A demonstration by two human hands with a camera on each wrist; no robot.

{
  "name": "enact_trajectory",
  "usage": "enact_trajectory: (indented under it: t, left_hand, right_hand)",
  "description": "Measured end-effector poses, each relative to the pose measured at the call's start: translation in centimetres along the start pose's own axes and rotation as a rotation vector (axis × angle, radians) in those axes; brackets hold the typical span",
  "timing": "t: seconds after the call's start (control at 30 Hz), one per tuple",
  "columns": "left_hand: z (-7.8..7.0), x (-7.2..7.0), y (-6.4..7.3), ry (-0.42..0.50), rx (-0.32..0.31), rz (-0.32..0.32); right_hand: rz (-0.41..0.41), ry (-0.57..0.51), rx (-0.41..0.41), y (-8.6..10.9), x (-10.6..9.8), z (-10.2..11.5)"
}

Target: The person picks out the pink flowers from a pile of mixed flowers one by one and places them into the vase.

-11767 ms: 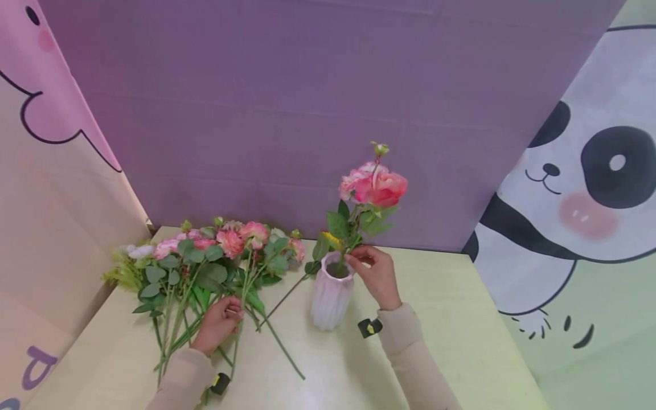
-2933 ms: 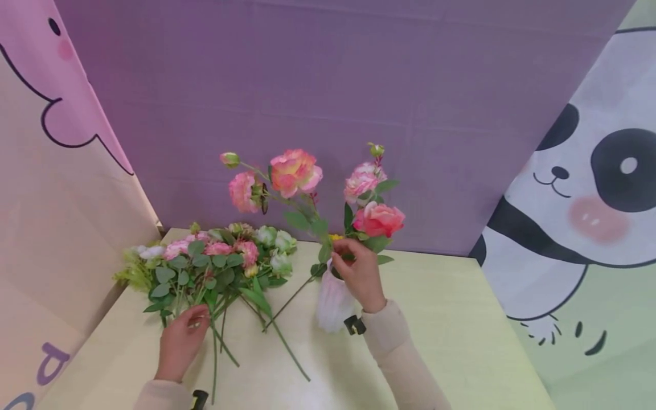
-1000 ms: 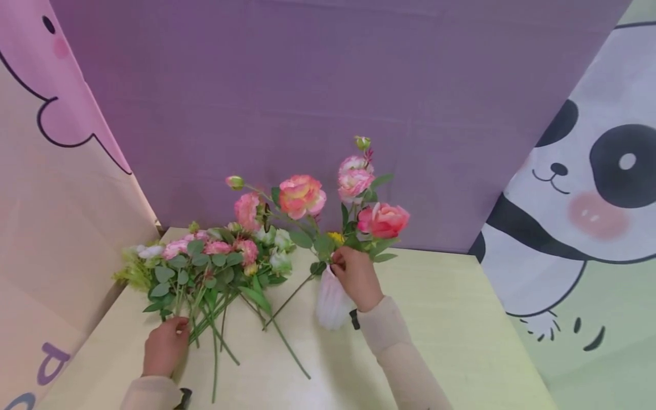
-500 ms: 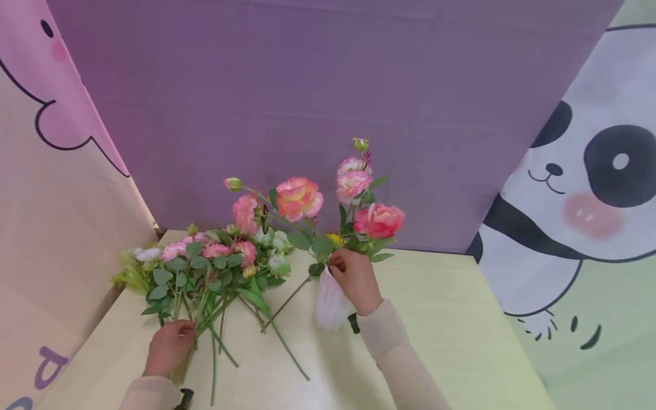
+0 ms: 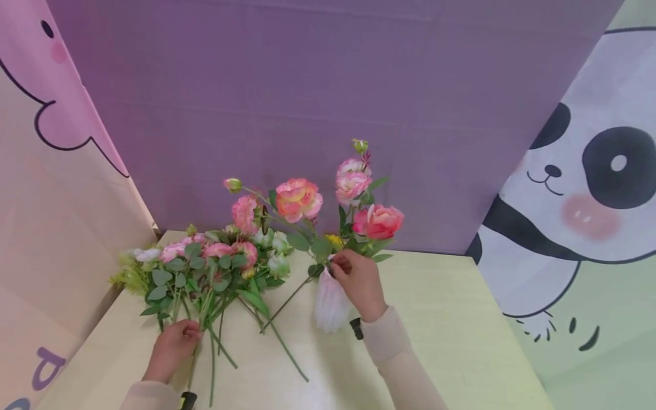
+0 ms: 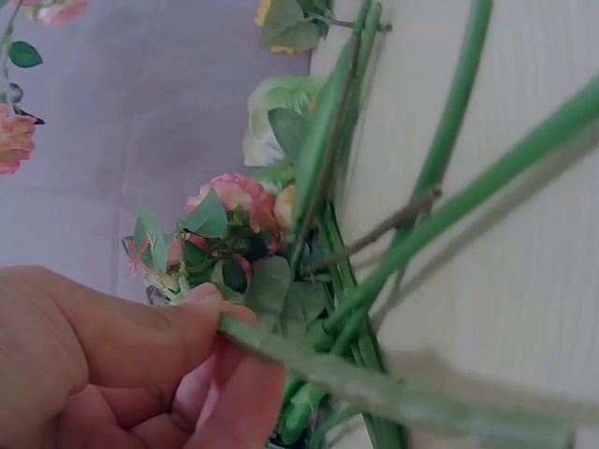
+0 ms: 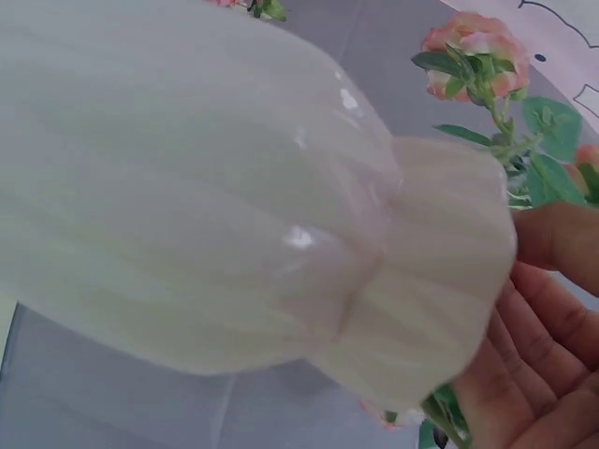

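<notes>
In the head view my left hand [image 5: 174, 347] is at the lower stems of the flower pile [image 5: 205, 267]. Its thumb and fingers pinch a green flower stem [image 6: 374, 388], as the left wrist view shows. My right hand [image 5: 361, 285] is at the mouth of a ribbed pale pink vase [image 5: 330, 307], fingers curled around the flower stems there; the rim hides their exact hold. Above the vase stand an orange-pink flower spray [image 5: 299, 199], a pale pink flower [image 5: 352, 181] and a coral flower [image 5: 379, 221]. In the right wrist view my thumb lies against the vase's fluted rim [image 7: 449, 262].
A yellow flower [image 5: 335, 241] shows behind my right hand, and a thin brown stem [image 5: 287, 302] slants left of the vase. Several green stems spread forward across the pale tabletop [image 5: 435, 330]. A purple backdrop [image 5: 328, 114] rises behind the table; printed cloths hang on both sides.
The orange-pink spray came over from the pile to the vase and sank lower. My right hand stayed at the vase mouth. My left hand drew back, then moved slightly right onto a stem.
</notes>
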State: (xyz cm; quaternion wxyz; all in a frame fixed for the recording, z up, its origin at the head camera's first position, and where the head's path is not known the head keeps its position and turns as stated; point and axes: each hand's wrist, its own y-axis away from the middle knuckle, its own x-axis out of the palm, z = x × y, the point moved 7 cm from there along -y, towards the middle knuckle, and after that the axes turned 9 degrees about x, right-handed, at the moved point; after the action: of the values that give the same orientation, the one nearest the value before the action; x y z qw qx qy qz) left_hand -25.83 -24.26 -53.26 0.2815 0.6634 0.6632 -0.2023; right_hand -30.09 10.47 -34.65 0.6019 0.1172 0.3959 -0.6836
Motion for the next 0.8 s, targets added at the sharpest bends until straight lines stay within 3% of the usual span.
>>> enact_trajectory:
  t: [0.27,0.43,0.8]
  left_hand:
    - [-1.1,0.3,0.8,0.190,0.047,-0.038]
    - [-2.0,0.4,1.2,0.246,0.086,-0.080]
    - [-3.7,-0.2,1.6,0.246,0.136,-0.189]
  right_hand:
    - [-0.155,-0.079,-0.132,2.0,-1.7,0.8]
    - [-0.211,-0.128,-0.195,3.7,-2.1,0.6]
    - [-0.191,-0.248,-0.063,6.1,-0.6,-1.2]
